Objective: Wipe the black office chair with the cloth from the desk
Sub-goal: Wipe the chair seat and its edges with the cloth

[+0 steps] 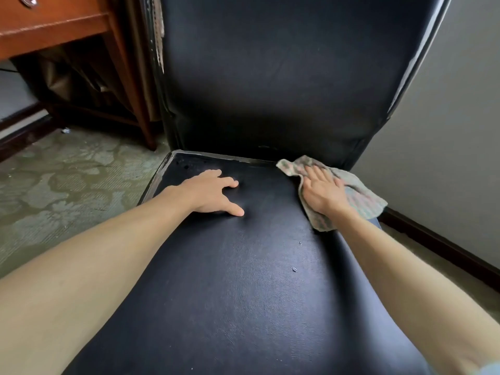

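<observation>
The black leather-look office chair (pixel 230 280) fills most of the view, its wide seat running toward the camera and its tall backrest (pixel 270 77) rising behind. The backrest's left edge (pixel 159 36) is worn and flaking pale. To the left lies a green patterned carpet (pixel 54 185). To the right are a grey wall (pixel 446 131) and its dark baseboard (pixel 446 247). The reddish-brown wooden bench (pixel 54 25) stands at the upper left, beside the backrest. Its drawer with a metal pull (pixel 27 0) is closed, so what it holds cannot be told.

Both bare forearms reach forward over the seat. The pale checked cloth (pixel 362 198) lies crumpled on the seat's rear right corner, just beside the backrest and well apart from the bench, with one edge hanging past the seat's right side. The right hand (pixel 323 192) rests flat on the cloth, fingers straight and pointing toward the backrest. Its grip is released, pressing rather than clutching. The left hand (pixel 213 193) rests on the bare seat near the rear left, fingers spread and thumb stretched out to the right, its grip likewise released and holding nothing. Two small pale specks (pixel 294 269) sit on the seat between the arms.
</observation>
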The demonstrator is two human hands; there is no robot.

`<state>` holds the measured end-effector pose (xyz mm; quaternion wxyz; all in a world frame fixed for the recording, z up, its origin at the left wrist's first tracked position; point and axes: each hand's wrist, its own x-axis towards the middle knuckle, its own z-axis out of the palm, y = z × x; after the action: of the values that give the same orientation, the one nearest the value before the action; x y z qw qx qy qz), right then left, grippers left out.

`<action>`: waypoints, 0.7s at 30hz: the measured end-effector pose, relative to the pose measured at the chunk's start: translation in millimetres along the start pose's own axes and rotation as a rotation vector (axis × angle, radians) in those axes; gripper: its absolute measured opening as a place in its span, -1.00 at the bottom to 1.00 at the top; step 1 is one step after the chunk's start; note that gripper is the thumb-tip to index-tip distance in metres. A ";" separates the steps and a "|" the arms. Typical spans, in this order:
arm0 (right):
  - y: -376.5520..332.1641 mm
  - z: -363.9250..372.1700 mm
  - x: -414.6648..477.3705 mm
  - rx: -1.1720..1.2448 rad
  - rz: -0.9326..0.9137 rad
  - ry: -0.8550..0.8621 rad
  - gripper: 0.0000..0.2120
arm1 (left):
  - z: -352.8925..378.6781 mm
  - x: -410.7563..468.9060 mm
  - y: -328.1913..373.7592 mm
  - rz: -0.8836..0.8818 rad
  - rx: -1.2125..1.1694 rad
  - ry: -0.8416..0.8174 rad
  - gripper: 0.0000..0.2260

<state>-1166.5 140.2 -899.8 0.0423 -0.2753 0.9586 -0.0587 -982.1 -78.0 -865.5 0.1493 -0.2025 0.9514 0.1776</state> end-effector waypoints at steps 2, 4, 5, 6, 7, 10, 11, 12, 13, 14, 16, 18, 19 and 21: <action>7.6 -1.8 -1.5 0.010 0.044 0.010 -0.49 | 2.6 0.1 -0.9 0.018 -0.011 0.007 -0.19; -6.7 -0.8 0.4 0.020 0.050 0.015 -0.48 | 4.0 0.3 -1.8 0.033 -0.026 0.007 -0.19; -18.3 0.3 1.8 0.022 0.035 0.020 -0.48 | 4.4 0.7 -1.9 0.038 -0.031 0.005 -0.20; -31.6 2.7 3.8 0.021 0.004 0.027 -0.48 | 4.5 1.1 -1.9 0.041 -0.031 0.004 -0.20; -46.6 6.1 6.1 0.022 -0.038 0.031 -0.48 | 4.4 1.5 -2.0 0.042 -0.029 0.004 -0.20; -92.9 16.0 13.4 0.049 -0.172 0.000 -0.47 | 3.8 1.8 -2.2 0.048 -0.014 0.012 -0.20; -104.3 18.6 14.9 0.055 -0.212 -0.010 -0.47 | 3.6 1.8 -2.2 0.054 -0.009 0.016 -0.20; -111.7 20.4 15.8 0.062 -0.239 -0.018 -0.47 | 3.0 1.5 -2.3 0.058 -0.003 0.015 -0.20; -114.0 21.4 16.4 0.067 -0.253 -0.020 -0.47 | 2.6 1.2 -2.3 0.058 0.000 0.012 -0.20; -111.5 21.0 16.8 0.072 -0.256 -0.017 -0.48 | 2.1 1.1 -2.4 0.055 0.000 0.009 -0.20; -95.7 18.5 16.5 0.071 -0.234 -0.004 -0.49 | 0.4 1.1 -2.3 0.035 0.000 0.009 -0.19; -72.7 15.6 15.1 0.062 -0.171 0.011 -0.49 | -1.5 1.0 -1.8 0.019 0.022 0.006 -0.18; -62.5 13.8 14.0 0.052 -0.142 0.016 -0.49 | -1.8 0.7 -1.6 0.019 0.031 0.002 -0.17; -52.0 10.5 11.3 0.035 -0.106 0.013 -0.49 | -2.3 -1.7 -0.8 0.022 0.043 0.009 -0.16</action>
<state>-1147.7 89.5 -903.7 0.0378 -0.3244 0.9419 -0.0792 -980.7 -79.0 -863.0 0.1472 -0.1895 0.9578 0.1580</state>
